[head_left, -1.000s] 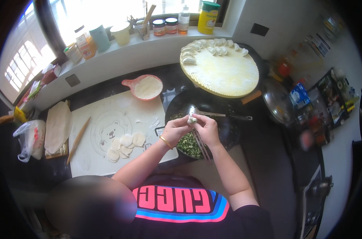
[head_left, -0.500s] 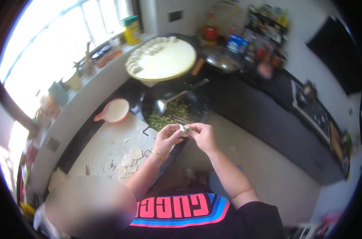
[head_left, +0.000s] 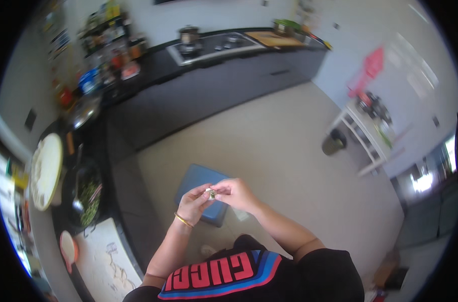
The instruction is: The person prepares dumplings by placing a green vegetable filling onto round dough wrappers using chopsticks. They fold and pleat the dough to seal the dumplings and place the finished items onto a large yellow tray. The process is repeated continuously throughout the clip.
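Note:
Between the fingertips of both hands is a small white dumpling (head_left: pixel 211 193), its dough partly folded around green filling. My left hand (head_left: pixel 191 205), a gold bangle at its wrist, pinches one side of it. From the other side my right hand (head_left: pixel 237 194) grips it with thumb and fingers. The hands are in mid-air above a blue stool (head_left: pixel 196 177). On the left counter, a dark wok (head_left: pixel 77 221) holds chopped green filling, a metal spoon (head_left: pixel 78 204) and chopsticks. Several round dough wrappers (head_left: pixel 119 277) lie on a white board (head_left: pixel 95 250).
A round pale tray (head_left: pixel 49 173) with dumplings along its edge stands behind the wok. Near the board is a red-handled bowl (head_left: pixel 68 246). A gas stove (head_left: pixel 216 49) and a cutting board (head_left: pixel 274 39) sit on the far counter. At right stand a white table (head_left: pixel 357 128) and a bin (head_left: pixel 334 143).
My view has swung to the right, so the counter with the wok and board now lies at the left. Both hands have turned away from the counter, still holding the dumpling.

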`<action>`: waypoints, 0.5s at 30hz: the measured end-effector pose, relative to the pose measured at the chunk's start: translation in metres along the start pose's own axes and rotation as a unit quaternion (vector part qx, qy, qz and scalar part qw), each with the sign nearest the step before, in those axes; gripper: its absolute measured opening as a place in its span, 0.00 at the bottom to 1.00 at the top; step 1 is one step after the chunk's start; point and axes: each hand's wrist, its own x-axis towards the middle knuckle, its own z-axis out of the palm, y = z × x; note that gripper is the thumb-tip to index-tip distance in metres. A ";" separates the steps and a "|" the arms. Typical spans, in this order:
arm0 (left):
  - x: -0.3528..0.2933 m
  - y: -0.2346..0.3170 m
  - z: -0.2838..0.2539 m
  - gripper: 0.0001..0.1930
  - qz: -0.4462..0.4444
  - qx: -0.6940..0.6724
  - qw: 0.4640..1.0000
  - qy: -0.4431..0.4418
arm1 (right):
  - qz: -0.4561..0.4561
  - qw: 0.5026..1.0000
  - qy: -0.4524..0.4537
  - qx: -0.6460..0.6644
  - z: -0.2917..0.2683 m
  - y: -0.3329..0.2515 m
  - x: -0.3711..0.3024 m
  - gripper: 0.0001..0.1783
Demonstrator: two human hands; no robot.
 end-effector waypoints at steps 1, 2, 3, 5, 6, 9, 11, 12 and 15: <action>0.014 -0.018 0.020 0.14 -0.019 0.014 1.000 -0.015 | 0.009 1.000 0.007 0.027 -0.028 0.004 -0.017 0.14; 0.027 -0.036 0.044 0.13 -0.046 0.027 0.998 -0.025 | 0.049 0.998 0.003 0.049 -0.058 0.007 -0.035 0.17; 0.040 -0.052 0.065 0.13 -0.069 0.042 0.996 -0.035 | 0.055 0.998 0.031 0.027 -0.084 0.005 -0.053 0.17; 0.068 -0.089 0.115 0.12 -0.103 0.071 0.989 -0.073 | 0.068 0.994 0.080 -0.022 -0.137 0.002 -0.090 0.17; 0.084 -0.111 0.133 0.12 -0.116 0.092 0.983 -0.106 | 0.045 0.989 0.143 -0.012 -0.154 0.022 -0.105 0.17; 0.128 -0.182 0.234 0.12 -0.110 0.179 0.956 -0.203 | 0.021 0.949 0.254 -0.188 -0.249 0.048 -0.164 0.15; 0.164 -0.256 0.277 0.12 -0.129 0.238 0.931 -0.244 | 0.089 0.928 0.307 -0.190 -0.313 0.061 -0.206 0.13; 0.175 -0.276 0.311 0.12 -0.230 0.121 0.944 -0.202 | 0.100 0.920 0.319 -0.204 -0.348 0.055 -0.224 0.12; 0.206 -0.315 0.399 0.13 -0.314 0.083 0.914 -0.242 | 0.125 0.892 0.381 -0.211 -0.427 0.047 -0.267 0.12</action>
